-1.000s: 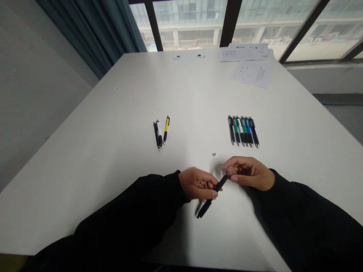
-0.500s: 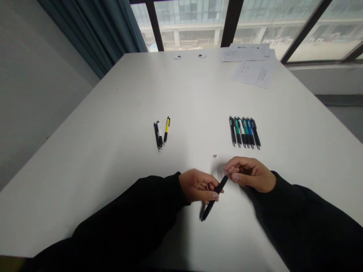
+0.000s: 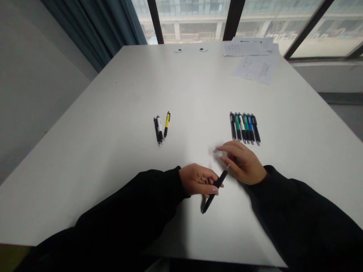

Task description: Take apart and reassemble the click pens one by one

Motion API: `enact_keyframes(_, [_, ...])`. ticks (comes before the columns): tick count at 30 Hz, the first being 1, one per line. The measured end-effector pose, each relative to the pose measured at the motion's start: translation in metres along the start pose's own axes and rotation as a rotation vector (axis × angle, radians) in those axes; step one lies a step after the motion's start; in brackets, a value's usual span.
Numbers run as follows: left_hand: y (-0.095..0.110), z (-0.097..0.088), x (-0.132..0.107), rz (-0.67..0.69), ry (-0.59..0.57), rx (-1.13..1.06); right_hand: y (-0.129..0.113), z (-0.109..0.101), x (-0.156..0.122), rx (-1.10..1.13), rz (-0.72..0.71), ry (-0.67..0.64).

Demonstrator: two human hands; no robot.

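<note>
My left hand (image 3: 200,180) pinches a black pen (image 3: 214,192), tilted with its upper end to the right. A thin, pale tip sticks out of that end, close to my right thumb. My right hand (image 3: 242,162) holds nothing, with thumb and fingers apart. Its index fingertip is at or just beside a small silvery piece (image 3: 214,151) lying on the white table (image 3: 195,94); whether they touch I cannot tell. Beyond that hand is a row of several pens (image 3: 245,127) in black, green, white and blue.
Farther left lie a black pen (image 3: 157,131), a white pen (image 3: 160,129) and a yellow pen (image 3: 167,125). Printed papers (image 3: 255,68) rest at the far right, and two cable-hole covers (image 3: 203,49) sit along the far edge by the window.
My right hand has left the pen's upper end and moved left and away from me to the small silvery piece, its fingers spreading. My left hand keeps holding the black pen.
</note>
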State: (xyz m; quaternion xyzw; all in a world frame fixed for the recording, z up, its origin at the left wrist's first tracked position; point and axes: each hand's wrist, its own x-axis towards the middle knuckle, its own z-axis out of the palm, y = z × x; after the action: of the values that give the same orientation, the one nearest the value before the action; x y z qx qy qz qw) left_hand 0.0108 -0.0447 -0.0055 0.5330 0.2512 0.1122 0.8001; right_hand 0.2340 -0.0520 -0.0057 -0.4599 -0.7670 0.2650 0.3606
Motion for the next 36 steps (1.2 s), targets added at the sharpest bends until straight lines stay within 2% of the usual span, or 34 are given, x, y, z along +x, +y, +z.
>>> enact_keyframes(4, [0.0, 0.0, 0.0, -0.001, 0.003, -0.005, -0.002, 0.009, 0.01, -0.158, -0.052, -0.097])
enact_keyframes(7, [-0.004, -0.002, -0.001, -0.009, 0.009, 0.003, -0.001, 0.007, 0.01, -0.074, -0.061, -0.114])
enact_keyframes(9, [-0.006, -0.003, -0.001, -0.015, 0.008, -0.003, 0.003, 0.002, 0.006, 0.09, 0.014, -0.071])
enact_keyframes(12, [-0.008, -0.004, -0.001, -0.009, 0.001, -0.018, 0.011, -0.004, -0.001, 0.485, 0.223, 0.028])
enact_keyframes(15, [-0.007, -0.005, -0.001, -0.006, 0.001, -0.016, 0.017, -0.004, -0.007, 0.819, 0.333, 0.037])
enact_keyframes(17, [-0.007, -0.005, -0.001, -0.015, -0.003, -0.014, 0.019, -0.002, -0.009, 0.906, 0.357, 0.016])
enact_keyframes(27, [-0.005, -0.004, -0.001, -0.032, -0.003, -0.043, 0.009, -0.004, -0.007, 0.88, 0.37, -0.059])
enact_keyframes(36, [-0.007, -0.005, 0.0, -0.028, 0.008, 0.004, 0.01, -0.002, -0.007, 0.906, 0.351, -0.023])
